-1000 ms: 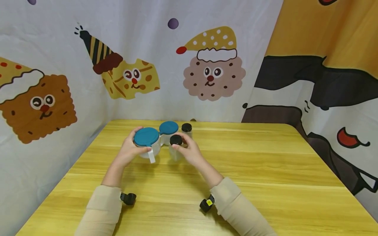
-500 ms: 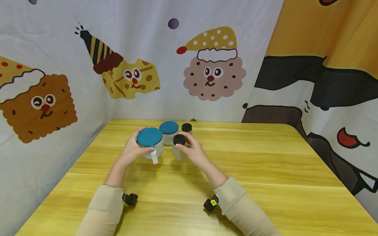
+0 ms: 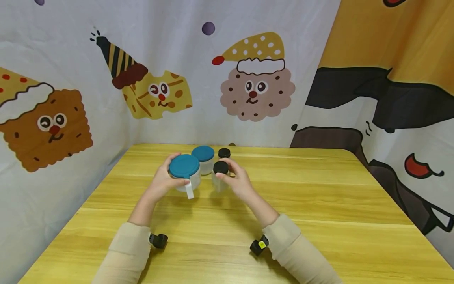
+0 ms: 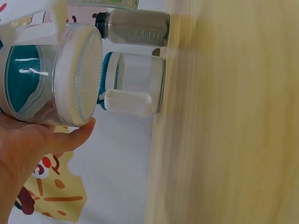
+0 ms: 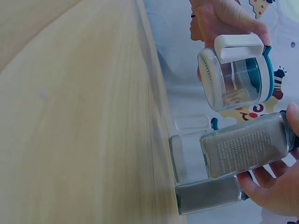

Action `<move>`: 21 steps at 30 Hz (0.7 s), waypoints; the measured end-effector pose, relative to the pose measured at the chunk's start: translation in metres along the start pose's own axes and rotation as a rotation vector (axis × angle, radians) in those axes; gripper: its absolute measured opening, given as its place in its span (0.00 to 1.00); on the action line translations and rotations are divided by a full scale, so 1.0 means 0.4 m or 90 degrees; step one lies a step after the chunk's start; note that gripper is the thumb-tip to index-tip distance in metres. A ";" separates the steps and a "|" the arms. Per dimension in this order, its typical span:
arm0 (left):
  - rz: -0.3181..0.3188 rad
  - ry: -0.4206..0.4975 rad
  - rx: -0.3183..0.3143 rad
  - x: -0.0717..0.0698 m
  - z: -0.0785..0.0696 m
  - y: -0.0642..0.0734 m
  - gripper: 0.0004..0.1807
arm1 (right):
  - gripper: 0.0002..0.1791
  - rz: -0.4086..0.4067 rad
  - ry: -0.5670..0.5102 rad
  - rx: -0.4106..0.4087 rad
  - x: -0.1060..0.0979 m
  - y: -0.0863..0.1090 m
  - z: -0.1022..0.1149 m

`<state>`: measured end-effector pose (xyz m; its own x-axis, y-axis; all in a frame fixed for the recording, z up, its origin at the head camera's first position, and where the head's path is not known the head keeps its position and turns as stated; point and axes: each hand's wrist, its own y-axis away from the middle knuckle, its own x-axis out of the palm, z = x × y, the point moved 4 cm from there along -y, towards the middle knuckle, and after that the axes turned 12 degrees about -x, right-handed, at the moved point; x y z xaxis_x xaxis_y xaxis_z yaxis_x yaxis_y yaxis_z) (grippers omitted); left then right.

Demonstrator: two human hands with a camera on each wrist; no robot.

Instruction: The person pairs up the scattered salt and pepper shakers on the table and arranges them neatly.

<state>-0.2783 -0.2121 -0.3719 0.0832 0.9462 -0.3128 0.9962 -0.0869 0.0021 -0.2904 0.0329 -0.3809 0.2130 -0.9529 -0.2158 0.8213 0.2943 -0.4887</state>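
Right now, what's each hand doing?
Left hand: holding the nearer blue-lidded jar, off the table.
Right hand: holding the nearer black-capped jar, also off the table.

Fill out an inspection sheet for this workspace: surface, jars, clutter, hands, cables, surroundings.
Surface: wood-grain table.
Jars: front blue-lidded jar and front black-capped jar held above the table; rear blue-lidded jar and rear black-capped jar standing upright on it.
Clutter: nothing seen.
Hands: left hand grips the front blue-lidded jar; right hand grips the front black-capped jar; black camera on each wrist.
Cables: nothing seen.
Surroundings: cartoon-printed curtain behind.
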 end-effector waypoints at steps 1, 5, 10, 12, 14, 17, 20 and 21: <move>0.002 0.001 0.001 0.002 -0.001 0.000 0.52 | 0.23 -0.003 0.000 0.000 -0.003 0.001 0.001; 0.010 0.008 0.003 0.012 -0.002 0.000 0.52 | 0.25 -0.015 -0.002 0.002 -0.012 0.005 0.003; 0.020 0.019 0.009 0.023 -0.003 0.000 0.52 | 0.26 -0.020 -0.008 0.009 -0.023 0.010 0.005; 0.022 0.019 0.012 0.027 -0.004 0.001 0.52 | 0.25 -0.025 -0.009 0.010 -0.027 0.013 0.005; 0.022 0.021 0.016 0.031 -0.006 0.001 0.53 | 0.25 -0.029 -0.008 0.009 -0.032 0.015 0.002; 0.022 0.022 0.020 0.038 -0.009 0.002 0.52 | 0.24 -0.034 -0.004 0.003 -0.039 0.019 0.000; 0.022 0.028 0.019 0.043 -0.010 0.001 0.52 | 0.26 -0.035 0.000 0.001 -0.046 0.021 -0.001; 0.023 0.029 0.021 0.044 -0.011 0.001 0.53 | 0.26 -0.035 0.001 0.003 -0.048 0.021 -0.001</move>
<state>-0.2762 -0.1940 -0.3733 0.1207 0.9552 -0.2702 0.9913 -0.1306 -0.0188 -0.2877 0.0537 -0.3815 0.1666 -0.9676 -0.1898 0.8341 0.2409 -0.4962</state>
